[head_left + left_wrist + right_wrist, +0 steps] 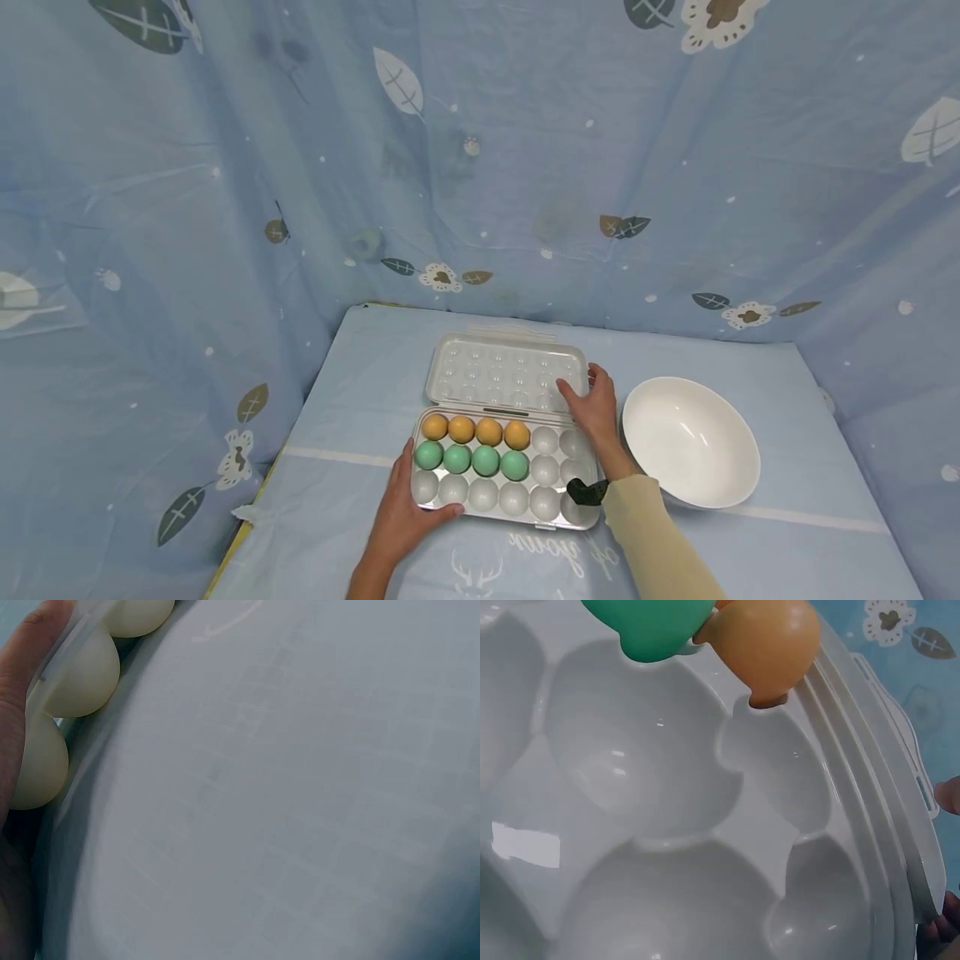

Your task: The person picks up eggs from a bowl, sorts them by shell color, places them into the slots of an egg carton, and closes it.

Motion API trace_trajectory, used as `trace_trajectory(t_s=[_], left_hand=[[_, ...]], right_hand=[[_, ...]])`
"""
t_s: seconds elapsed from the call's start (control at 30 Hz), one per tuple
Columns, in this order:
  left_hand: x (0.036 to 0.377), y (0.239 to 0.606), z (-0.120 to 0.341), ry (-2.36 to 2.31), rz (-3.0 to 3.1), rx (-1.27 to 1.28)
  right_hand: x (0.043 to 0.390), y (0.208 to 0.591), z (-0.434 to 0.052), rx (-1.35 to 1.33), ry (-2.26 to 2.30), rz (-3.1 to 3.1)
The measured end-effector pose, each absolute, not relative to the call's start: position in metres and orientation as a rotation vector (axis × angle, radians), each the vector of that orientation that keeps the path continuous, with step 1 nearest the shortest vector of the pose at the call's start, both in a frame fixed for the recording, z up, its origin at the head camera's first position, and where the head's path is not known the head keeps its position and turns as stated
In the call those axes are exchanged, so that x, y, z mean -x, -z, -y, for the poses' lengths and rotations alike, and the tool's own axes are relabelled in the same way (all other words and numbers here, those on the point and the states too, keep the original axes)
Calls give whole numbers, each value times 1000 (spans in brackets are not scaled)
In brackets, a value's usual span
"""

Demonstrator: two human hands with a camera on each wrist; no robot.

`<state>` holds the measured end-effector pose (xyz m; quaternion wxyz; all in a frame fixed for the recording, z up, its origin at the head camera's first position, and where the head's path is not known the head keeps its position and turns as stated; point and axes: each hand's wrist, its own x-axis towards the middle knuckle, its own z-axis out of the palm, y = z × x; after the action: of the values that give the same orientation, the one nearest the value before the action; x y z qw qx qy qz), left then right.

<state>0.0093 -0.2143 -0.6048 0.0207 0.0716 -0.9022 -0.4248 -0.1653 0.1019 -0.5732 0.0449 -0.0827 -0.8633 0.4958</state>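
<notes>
An egg box (543,525) stands open on the table, with a row of several orange balls (489,432) at the back and several green balls (485,461) in the middle row. Its front row and right-hand cups hold nothing. The clear lid (510,375) is folded back behind it. At the front left corner, my left hand (408,512) grips the box, thumb on the front rim and fingers along the left side. My right hand (596,408) holds the lid's right edge, thumb over the inner face and fingers outside; the fingertips are partly hidden.
A large white bowl (690,442) stands just right of the box, close to my right forearm. A black strap piece (587,492) sits at my right wrist. Blue patterned cloth (480,150) hangs behind and at both sides of the table.
</notes>
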Motion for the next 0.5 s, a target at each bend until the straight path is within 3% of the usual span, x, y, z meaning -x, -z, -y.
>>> trace_trajectory(t_s=[0.5], left_hand=[[-9, 607, 215, 1326, 2761, -183]], right_hand=[[168, 575, -103, 322, -1564, 2684]])
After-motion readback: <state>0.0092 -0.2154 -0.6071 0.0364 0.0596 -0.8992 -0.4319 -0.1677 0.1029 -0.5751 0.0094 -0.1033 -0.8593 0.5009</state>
